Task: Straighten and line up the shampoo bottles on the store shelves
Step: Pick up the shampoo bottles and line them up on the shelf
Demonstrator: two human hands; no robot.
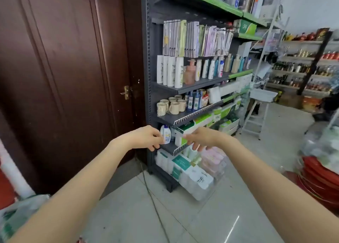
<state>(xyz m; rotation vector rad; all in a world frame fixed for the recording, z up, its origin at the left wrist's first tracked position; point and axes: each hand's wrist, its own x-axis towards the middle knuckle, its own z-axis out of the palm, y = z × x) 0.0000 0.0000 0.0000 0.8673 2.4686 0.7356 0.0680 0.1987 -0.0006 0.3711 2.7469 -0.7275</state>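
Note:
A row of shampoo bottles [198,69] stands on a grey shelf [185,87] at mid height: tall white ones at the left, a pink pump bottle, then smaller white, blue and beige ones running right. Both my arms reach out lower, toward a shelf [171,149] near knee height. My left hand [146,138] hangs with loosely curled fingers in front of a white bottle with a blue cap [165,133]; whether it touches the bottle is unclear. My right hand [200,139] is relaxed, fingers pointing down, in front of a white and green box [183,132].
A brown door [64,77] is left of the shelving unit. Cups [171,105] and blue bottles [193,100] sit on the shelf between. Tissue packs [192,173] fill the bottom. A white stepladder [256,114] stands in the aisle. Red basins [319,173] are at right.

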